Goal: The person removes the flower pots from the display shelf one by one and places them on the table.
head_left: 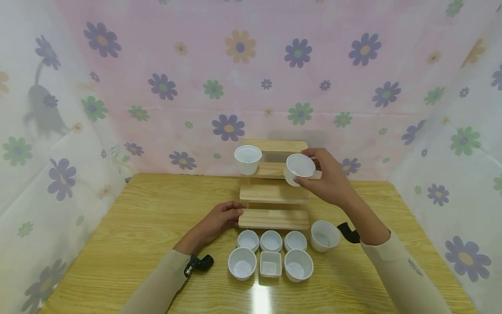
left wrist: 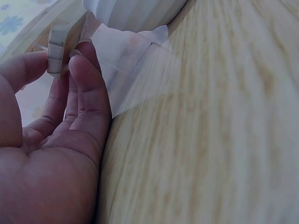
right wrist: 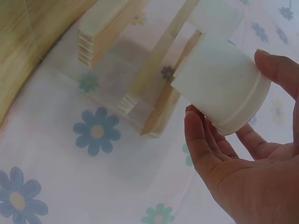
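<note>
A tiered wooden stand (head_left: 274, 219) with stepped boards stands at the middle of the table. My left hand (head_left: 221, 218) pinches the left end of its lowest board (left wrist: 57, 49), and the side of the hand rests on the tabletop. By the rim, between thumb and fingers, my right hand (head_left: 327, 174) holds a white round pot (head_left: 300, 168) upright at the right of the upper tiers. In the right wrist view this pot (right wrist: 219, 79) overlaps the end of a wooden board. Another white round pot (head_left: 248, 160) stands on the stand's upper left.
In front of the stand sit several small white round pots (head_left: 271, 241), two larger ones (head_left: 242, 264) and a square white dish (head_left: 270, 264). One more round pot (head_left: 325, 236) stands right of them. A flowered cloth (head_left: 188, 87) hangs behind the wood-grain table (head_left: 157, 209).
</note>
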Tool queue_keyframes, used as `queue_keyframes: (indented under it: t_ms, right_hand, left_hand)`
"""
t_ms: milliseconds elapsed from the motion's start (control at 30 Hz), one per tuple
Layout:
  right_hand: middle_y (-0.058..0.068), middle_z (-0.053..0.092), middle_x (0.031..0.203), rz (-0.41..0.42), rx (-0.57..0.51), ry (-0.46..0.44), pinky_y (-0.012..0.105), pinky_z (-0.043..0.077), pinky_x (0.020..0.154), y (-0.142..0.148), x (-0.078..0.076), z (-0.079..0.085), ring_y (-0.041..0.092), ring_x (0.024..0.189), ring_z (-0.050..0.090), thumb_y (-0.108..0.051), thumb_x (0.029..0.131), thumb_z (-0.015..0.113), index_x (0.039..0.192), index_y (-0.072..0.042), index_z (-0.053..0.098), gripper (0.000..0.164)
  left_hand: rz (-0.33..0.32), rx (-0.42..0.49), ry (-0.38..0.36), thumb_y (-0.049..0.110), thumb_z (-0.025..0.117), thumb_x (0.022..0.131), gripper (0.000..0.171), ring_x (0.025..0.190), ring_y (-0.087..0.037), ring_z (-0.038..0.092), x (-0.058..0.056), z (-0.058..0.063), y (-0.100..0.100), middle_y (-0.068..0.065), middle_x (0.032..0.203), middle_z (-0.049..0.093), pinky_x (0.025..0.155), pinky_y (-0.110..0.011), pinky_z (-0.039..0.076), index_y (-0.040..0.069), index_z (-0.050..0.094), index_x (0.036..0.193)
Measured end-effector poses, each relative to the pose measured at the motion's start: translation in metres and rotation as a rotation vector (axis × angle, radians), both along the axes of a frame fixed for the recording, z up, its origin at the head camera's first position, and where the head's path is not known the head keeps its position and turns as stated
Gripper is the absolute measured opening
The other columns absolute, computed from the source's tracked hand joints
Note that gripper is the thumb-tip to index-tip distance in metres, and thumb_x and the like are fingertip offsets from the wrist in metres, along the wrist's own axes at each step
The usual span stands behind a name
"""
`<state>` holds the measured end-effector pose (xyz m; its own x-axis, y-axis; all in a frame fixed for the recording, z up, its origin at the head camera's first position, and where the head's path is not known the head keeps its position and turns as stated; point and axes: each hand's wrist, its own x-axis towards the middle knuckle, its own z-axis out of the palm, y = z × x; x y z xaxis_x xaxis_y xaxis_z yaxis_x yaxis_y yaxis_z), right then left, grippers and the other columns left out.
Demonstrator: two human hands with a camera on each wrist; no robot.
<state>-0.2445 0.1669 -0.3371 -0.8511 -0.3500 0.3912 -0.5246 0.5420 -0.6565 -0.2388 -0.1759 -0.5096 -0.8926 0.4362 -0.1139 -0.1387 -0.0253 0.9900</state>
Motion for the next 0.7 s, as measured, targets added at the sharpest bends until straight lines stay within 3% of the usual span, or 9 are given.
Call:
queue_keyframes:
  t_ms: [500, 700]
  right_hand:
    - [0.020, 0.052, 0.139, -0.034, 0.030, 0.043, 0.060, 0.052, 0.101, 0.023, 0.032, -0.016, 0.039, 0.119, 0.058, -0.006, 0.089, 0.087, 0.146, -0.001, 0.051, 0.068]
    - [0.016, 0.055, 0.130, -0.048, 0.039, 0.080, 0.057, 0.053, 0.096, 0.028, 0.040, -0.022, 0.034, 0.115, 0.059, -0.003, 0.087, 0.087, 0.145, -0.002, 0.052, 0.068]
  left_hand:
    - [-0.001, 0.004, 0.002, 0.020, 0.060, 0.110, 0.038, 0.101, -0.020, 0.070, 0.000, -0.001, 0.000, -0.014, 0.123, 0.068, 0.087, -0.032, 0.059, -0.007, 0.058, 0.136]
    - [-0.004, 0.008, 0.001, 0.019, 0.059, 0.110, 0.038, 0.100, -0.020, 0.069, -0.001, -0.001, 0.000, -0.014, 0.121, 0.067, 0.086, -0.031, 0.058, -0.008, 0.057, 0.137]
